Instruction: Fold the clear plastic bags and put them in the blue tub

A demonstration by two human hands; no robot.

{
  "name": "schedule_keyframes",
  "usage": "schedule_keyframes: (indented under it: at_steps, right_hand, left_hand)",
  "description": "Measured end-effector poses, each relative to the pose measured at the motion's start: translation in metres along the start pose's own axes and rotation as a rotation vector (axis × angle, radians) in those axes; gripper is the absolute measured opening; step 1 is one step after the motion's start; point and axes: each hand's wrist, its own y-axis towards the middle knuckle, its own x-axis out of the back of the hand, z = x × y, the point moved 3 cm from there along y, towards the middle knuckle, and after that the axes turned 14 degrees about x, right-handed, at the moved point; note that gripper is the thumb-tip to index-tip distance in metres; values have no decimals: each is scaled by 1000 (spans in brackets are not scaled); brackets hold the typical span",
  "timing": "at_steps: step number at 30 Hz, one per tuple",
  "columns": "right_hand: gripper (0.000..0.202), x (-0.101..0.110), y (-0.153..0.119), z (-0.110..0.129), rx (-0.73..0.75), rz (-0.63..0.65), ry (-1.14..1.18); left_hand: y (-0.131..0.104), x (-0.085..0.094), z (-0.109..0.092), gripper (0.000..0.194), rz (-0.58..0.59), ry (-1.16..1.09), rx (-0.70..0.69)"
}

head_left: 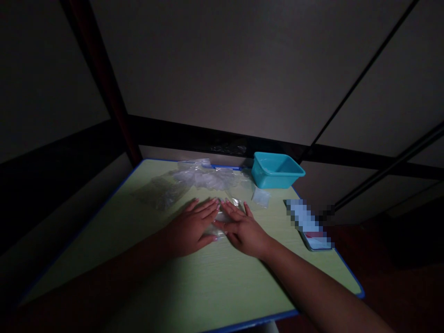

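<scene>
The work surface is a pale green tabletop (204, 286) with a blue edge band. The working item, a small clear plastic bag (222, 216), lies flat near the middle of the surface, between and beneath the two hands. The left hand (194, 227) is palm down, fingers extended and close together, thumb set apart; its fingertips rest on the bag. The right hand (244, 231) is palm down, fingers extended and spread, also resting on the bag. Neither hand is closed around anything. Whether the bag has contents cannot be told.

A loose heap of crumpled, clear plastic bags (204, 179) extends along the far edge, beyond the hands. A turquoise, rectangular plastic basin (277, 172) stands upright at the far right corner. A small, whitish, square packet (261, 198) lies just in front of it. A flat, oblong object (308, 226), its face pixelated, lies along the right edge.
</scene>
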Motion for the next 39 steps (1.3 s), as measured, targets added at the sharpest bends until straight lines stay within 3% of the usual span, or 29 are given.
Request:
schedule_keyframes:
  at_steps: [6, 14, 20, 23, 30, 34, 39]
  right_hand:
    - [52, 2, 0, 0, -26, -33, -1]
    - [50, 2, 0, -1, -61, -17, 0]
    - [79, 0, 2, -4, -239, 17, 13]
    - [82, 0, 2, -5, -305, 32, 18]
    - [81, -2, 2, -4, -275, 97, -4]
    - [80, -5, 2, -3, -266, 98, -24]
    - [80, -5, 2, -1, -275, 75, -37]
  left_hand:
    - [-3, -5, -13, 62, -15, -23, 68]
    - [-1, -16, -10, 67, -50, -103, 117]
    - [-2, -19, -8, 66, -15, -69, 109]
    - [-3, -17, -8, 69, -1, -37, 100]
    - [-6, -7, -11, 71, 24, 39, 105]
    - [-6, -2, -14, 63, 50, 62, 96]
    - [-8, -4, -19, 51, -59, 91, 89]
